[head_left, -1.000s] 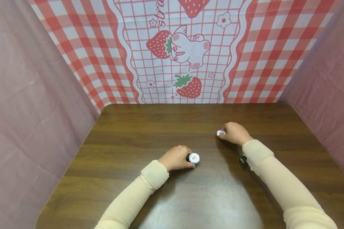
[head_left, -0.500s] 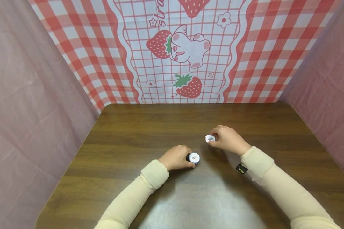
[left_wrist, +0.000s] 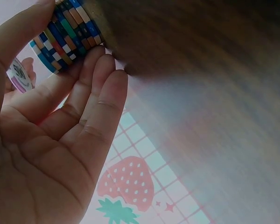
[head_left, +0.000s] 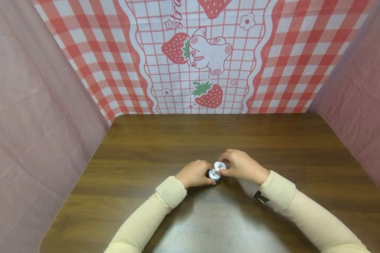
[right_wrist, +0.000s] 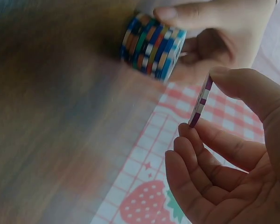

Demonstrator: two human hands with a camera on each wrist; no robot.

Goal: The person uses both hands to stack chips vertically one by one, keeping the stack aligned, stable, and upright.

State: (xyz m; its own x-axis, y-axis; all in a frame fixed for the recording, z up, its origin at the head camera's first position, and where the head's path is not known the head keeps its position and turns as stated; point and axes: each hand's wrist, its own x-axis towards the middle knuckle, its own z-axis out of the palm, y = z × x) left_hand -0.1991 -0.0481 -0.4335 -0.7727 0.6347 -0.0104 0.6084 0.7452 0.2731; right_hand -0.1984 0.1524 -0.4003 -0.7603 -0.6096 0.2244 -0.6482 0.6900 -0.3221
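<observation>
A stack of several poker chips (right_wrist: 151,46) with blue, green, orange and white edges stands on the wooden table, its top chip white and blue with a 10. My left hand (head_left: 194,174) holds this stack from the left, thumb on the near side and fingers round the far side. In my right hand (head_left: 242,166) a single purple-and-white poker chip (head_left: 220,166) is pinched between thumb and fingertips. That chip is close beside the stack's top and partly overlaps it in the head view. The right wrist view shows the pinched chip (right_wrist: 200,101) edge-on, apart from the stack.
The brown wooden table (head_left: 145,133) ends at a back curtain (head_left: 114,70) with red checks and strawberries. Pink curtains (head_left: 35,123) hang at both sides. A black strap-like piece (head_left: 261,197) shows under the right cuff.
My right hand has come left and nearer with the pinched poker chip, from the right of the table to the stack's edge. My left hand has stayed at the stack.
</observation>
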